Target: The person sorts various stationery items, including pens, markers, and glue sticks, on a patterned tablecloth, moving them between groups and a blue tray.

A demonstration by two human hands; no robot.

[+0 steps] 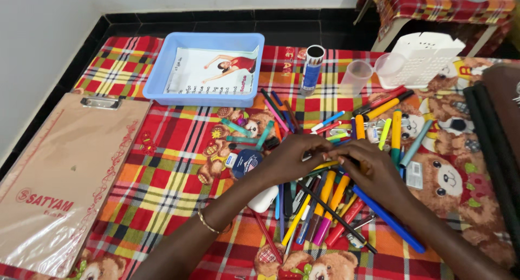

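Note:
A heap of pens, pencils and markers (325, 204) in many colours lies spread over a checked cloth with teddy bears. My left hand (290, 158) rests on the heap from the left, fingers curled over several pens. My right hand (374, 171) lies on the heap from the right, its fingertips meeting the left hand's over a yellow pen (325, 164). Whether either hand grips a pen is hidden by the fingers. A gold bangle (207, 223) circles my left wrist. A white eraser-like block (264, 198) sits just under my left wrist.
A blue tray (162, 68) with a printed sheet stands at the back. A brown clipboard (59, 177) lies at the left. A dark tube (312, 68), two clear cups (357, 76) and a white holder (425, 55) stand behind the heap. Black rods (490, 139) lie at the right edge.

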